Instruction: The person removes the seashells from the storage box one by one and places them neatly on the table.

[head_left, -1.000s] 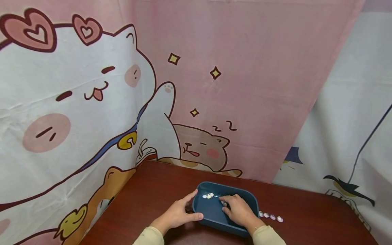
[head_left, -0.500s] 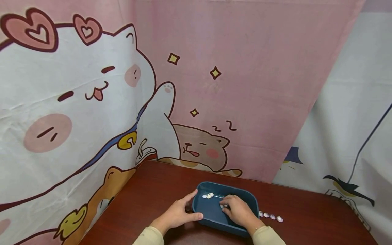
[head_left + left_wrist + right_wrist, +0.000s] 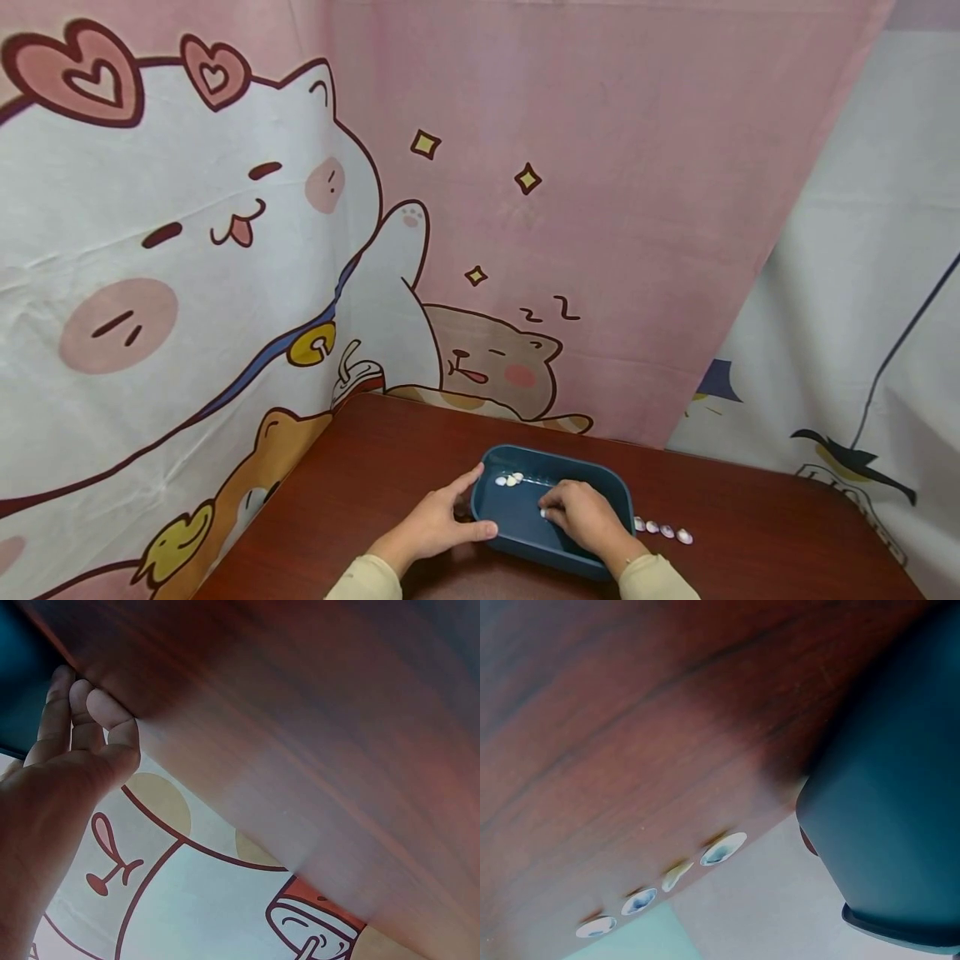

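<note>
A blue rectangular tub stands on the table. My left hand holds its left end, thumb on the near side and fingers spread along the left rim. In the left wrist view, the fingers bend against the tub's outer wall. My right hand reaches down inside the tub, fingertips and thumb drawn together on a small pale shell, mostly covered by the fingers. Several white shells lie clustered in the tub's far left corner. The right wrist view shows only the tub's outside, hiding that hand.
Several white and purplish shells lie in a row on the dark red-brown table right of the tub. A cartoon-printed cloth hangs along the table's back and left edges.
My right fingers have shifted slightly within the tub and drawn closer together; less of the shell by them shows now. The left hand and the tub stay put.
</note>
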A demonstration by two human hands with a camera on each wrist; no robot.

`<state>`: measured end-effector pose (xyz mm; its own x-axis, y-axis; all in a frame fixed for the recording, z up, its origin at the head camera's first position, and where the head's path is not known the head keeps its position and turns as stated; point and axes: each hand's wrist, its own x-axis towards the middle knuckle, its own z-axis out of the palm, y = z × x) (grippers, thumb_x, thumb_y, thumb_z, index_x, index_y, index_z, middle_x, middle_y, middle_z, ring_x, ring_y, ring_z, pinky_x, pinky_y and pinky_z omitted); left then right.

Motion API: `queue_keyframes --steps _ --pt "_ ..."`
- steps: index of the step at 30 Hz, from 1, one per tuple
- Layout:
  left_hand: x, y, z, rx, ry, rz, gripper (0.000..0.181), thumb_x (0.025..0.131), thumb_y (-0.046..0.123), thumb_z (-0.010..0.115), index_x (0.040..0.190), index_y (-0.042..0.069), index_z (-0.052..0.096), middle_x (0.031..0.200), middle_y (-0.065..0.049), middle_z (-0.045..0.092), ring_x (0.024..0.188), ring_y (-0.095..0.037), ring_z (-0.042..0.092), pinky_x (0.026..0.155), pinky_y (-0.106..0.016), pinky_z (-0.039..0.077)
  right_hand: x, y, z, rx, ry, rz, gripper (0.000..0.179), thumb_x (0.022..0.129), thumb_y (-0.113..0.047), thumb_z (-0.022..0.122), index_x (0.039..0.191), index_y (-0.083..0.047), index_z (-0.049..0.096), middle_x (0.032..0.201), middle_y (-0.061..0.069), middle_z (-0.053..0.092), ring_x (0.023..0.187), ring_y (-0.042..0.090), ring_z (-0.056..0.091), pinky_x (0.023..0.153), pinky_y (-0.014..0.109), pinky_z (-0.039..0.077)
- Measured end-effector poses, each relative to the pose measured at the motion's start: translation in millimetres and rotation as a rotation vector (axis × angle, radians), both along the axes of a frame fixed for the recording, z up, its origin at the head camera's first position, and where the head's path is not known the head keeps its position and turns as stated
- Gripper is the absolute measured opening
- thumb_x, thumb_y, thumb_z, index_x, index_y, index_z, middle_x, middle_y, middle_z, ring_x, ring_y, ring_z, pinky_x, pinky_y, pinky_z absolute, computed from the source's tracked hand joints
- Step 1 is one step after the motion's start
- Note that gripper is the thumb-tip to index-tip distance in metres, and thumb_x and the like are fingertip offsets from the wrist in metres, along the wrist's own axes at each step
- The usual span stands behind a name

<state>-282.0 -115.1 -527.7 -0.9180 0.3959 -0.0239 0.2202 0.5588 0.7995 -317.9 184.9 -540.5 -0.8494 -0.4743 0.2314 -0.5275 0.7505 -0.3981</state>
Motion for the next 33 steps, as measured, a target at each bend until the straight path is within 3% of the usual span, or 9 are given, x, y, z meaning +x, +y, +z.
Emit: queue_keyframes --steps 8,18,23,33 --pt "1.0 0.0 0.7 -0.001 0.003 -0.001 0.101 0.089 0.057 0.083 0.17 0.03 0.031 0.152 -0.014 0.063 0.126 -0.029 0.069 0.105 -0.061 0.055 2.6 -5.3 2.8 0.028 -0.028 -0.159 0.013 0.088 -0.02 0.088 0.098 -0.014 0.083 0.089 -0.006 0.071 0.083 0.01 0.067 0.078 0.037 0.061" --pt "0.8 0.4 0.9 -0.002 0.001 -0.001 0.101 0.089 0.057 0.083 0.17 0.029 0.031 0.152 -0.013 0.063 0.125 -0.028 0.069 0.106 -0.061 0.055 1.1 -7.1 4.5 0.07 -0.158 -0.35 0.026 0.085 -0.034 0.091 0.1 -0.014 0.082 0.091 -0.002 0.078 0.081 0.014 0.068 0.083 0.049 0.061" --pt "0.0 0.4 -0.4 -0.013 0.001 0.002 0.101 0.088 0.058 0.083 0.17 0.031 0.031 0.153 -0.013 0.063 0.125 -0.029 0.069 0.105 -0.062 0.055 1.8 -6.9 5.1 0.069 -0.189 -0.371 0.025 0.085 -0.035 0.091 0.095 -0.013 0.082 0.087 -0.002 0.077 0.078 0.014 0.066 0.081 0.048 0.061" --pt "0.1 0.8 0.4 -0.019 0.012 0.0 0.1 0.089 0.058 0.083 0.17 0.029 0.032 0.153 -0.013 0.063 0.126 -0.028 0.069 0.106 -0.061 0.054 4.4 -7.5 4.9 0.048 -0.163 -0.321 0.018 0.087 -0.031 0.089 0.089 -0.016 0.08 0.081 -0.005 0.073 0.072 0.011 0.06 0.073 0.042 0.059"
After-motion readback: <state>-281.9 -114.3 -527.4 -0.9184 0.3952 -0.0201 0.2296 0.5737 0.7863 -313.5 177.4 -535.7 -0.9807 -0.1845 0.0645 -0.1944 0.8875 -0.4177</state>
